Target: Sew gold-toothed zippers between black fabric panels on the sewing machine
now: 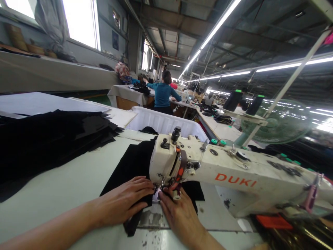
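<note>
Indoors, a sewing machine (203,163) stands before a white bin (171,119), a dark piece (148,130) at its near rim; black fabric (130,163) lies under the left hand (125,199), fingers flat, thumb apart, and beside the right hand (183,210), its half-hidden grip unclear.

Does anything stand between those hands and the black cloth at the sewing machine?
Nothing visible separates the left hand from the black cloth: it lies on it. The sewing machine partly hides the right hand, so its contact with the cloth is unclear.
</note>
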Action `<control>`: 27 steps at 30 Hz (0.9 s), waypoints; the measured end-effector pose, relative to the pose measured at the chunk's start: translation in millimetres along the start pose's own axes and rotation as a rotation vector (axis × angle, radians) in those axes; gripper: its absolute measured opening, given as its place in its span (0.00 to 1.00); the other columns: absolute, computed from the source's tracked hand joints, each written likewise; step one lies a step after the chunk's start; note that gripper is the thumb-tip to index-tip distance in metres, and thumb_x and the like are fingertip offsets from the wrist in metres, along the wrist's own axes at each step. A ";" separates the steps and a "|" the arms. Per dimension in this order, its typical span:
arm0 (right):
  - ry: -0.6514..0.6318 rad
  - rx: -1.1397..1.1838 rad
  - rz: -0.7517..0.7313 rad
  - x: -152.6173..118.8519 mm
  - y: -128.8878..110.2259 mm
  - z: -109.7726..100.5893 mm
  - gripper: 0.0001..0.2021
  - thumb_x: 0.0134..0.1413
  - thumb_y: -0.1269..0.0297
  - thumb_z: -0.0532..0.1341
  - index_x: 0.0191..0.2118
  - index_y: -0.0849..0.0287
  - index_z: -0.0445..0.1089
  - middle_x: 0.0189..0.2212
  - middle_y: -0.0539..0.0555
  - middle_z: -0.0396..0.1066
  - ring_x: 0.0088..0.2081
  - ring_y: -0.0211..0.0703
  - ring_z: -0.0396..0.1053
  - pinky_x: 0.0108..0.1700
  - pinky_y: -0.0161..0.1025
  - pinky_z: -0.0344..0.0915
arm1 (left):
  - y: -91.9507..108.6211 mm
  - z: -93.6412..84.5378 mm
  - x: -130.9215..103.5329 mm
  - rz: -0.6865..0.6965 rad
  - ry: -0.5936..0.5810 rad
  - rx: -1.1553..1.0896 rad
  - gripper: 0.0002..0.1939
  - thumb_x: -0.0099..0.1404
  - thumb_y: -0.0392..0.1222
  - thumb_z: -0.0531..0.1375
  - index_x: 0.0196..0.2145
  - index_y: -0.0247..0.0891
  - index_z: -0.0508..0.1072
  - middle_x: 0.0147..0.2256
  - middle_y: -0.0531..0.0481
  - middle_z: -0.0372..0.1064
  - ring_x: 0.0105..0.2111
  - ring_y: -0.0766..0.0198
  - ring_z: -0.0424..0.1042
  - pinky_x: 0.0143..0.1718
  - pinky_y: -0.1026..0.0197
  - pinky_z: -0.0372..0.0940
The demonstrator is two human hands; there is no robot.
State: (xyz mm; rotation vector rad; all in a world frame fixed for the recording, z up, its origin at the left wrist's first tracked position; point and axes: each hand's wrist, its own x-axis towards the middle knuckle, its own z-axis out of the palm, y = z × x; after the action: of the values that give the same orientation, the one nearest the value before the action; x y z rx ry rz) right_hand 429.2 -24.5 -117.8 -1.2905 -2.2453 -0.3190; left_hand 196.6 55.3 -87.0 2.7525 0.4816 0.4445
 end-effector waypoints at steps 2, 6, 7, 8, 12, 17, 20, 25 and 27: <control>0.014 -0.009 -0.008 0.4 -0.3 -0.2 0.14 0.64 0.70 0.57 0.53 0.55 0.71 0.46 0.56 0.74 0.47 0.49 0.72 0.53 0.48 0.70 | -0.4 0.3 0.8 0.003 0.024 -0.011 0.19 0.71 0.38 0.57 0.59 0.41 0.68 0.57 0.45 0.69 0.58 0.54 0.66 0.65 0.49 0.54; 0.029 -0.016 -0.020 -0.2 -0.6 -0.5 0.14 0.64 0.71 0.57 0.52 0.56 0.72 0.46 0.56 0.75 0.47 0.49 0.72 0.52 0.48 0.71 | 1.0 -0.4 2.3 0.005 0.040 -0.053 0.18 0.71 0.38 0.57 0.57 0.42 0.69 0.55 0.45 0.70 0.56 0.54 0.68 0.64 0.49 0.55; 0.031 -0.014 -0.020 -0.4 -0.4 -0.5 0.14 0.64 0.71 0.57 0.52 0.56 0.72 0.47 0.56 0.75 0.48 0.50 0.72 0.52 0.48 0.71 | 1.7 -0.9 2.4 0.001 0.032 -0.055 0.18 0.71 0.38 0.57 0.57 0.42 0.69 0.55 0.44 0.70 0.56 0.54 0.68 0.64 0.49 0.55; 0.031 -0.011 -0.021 -0.6 -0.2 -0.5 0.14 0.64 0.71 0.57 0.53 0.56 0.72 0.47 0.56 0.75 0.48 0.50 0.72 0.52 0.48 0.71 | 2.4 -1.5 2.4 -0.002 0.021 -0.054 0.17 0.71 0.38 0.57 0.57 0.41 0.69 0.55 0.44 0.70 0.56 0.54 0.67 0.64 0.49 0.55; 0.033 -0.013 -0.041 -0.6 1.1 -0.5 0.15 0.65 0.71 0.55 0.53 0.57 0.72 0.47 0.56 0.75 0.48 0.50 0.73 0.52 0.48 0.72 | 3.5 -2.9 1.4 -0.014 -0.003 -0.040 0.18 0.71 0.38 0.57 0.58 0.40 0.68 0.56 0.43 0.69 0.58 0.54 0.66 0.65 0.48 0.53; 0.045 -0.034 -0.072 -1.1 2.8 -0.3 0.14 0.66 0.71 0.54 0.52 0.57 0.72 0.47 0.55 0.76 0.46 0.49 0.74 0.51 0.48 0.72 | 2.5 -2.0 -1.2 0.008 0.042 -0.051 0.19 0.70 0.38 0.57 0.58 0.40 0.69 0.55 0.43 0.70 0.57 0.53 0.67 0.64 0.47 0.54; 0.025 -0.018 -0.074 -1.6 4.8 -1.1 0.14 0.67 0.70 0.54 0.52 0.55 0.72 0.47 0.54 0.76 0.46 0.48 0.75 0.51 0.47 0.72 | 1.4 0.4 -3.8 0.023 0.070 -0.068 0.19 0.69 0.38 0.59 0.57 0.40 0.70 0.53 0.43 0.71 0.56 0.53 0.68 0.64 0.49 0.55; 0.014 -0.002 -0.062 -1.6 6.6 -2.6 0.14 0.66 0.70 0.54 0.52 0.54 0.72 0.48 0.54 0.75 0.48 0.47 0.74 0.52 0.45 0.70 | -11.6 5.5 -5.1 -0.047 0.132 -0.036 0.15 0.72 0.39 0.54 0.55 0.40 0.70 0.56 0.46 0.68 0.58 0.59 0.66 0.63 0.57 0.57; 0.002 -0.015 -0.059 -0.1 7.8 -2.4 0.13 0.66 0.70 0.55 0.51 0.53 0.72 0.48 0.53 0.75 0.49 0.45 0.73 0.54 0.44 0.69 | -22.4 6.6 -2.1 -0.104 0.151 0.015 0.18 0.74 0.38 0.50 0.59 0.38 0.66 0.62 0.43 0.61 0.62 0.57 0.60 0.64 0.54 0.56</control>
State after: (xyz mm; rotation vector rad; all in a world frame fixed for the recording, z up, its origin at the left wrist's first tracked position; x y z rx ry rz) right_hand 436.7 -21.6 -116.3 -1.2328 -2.2868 -0.3588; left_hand 190.9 73.0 -101.3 2.7040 0.6646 0.6282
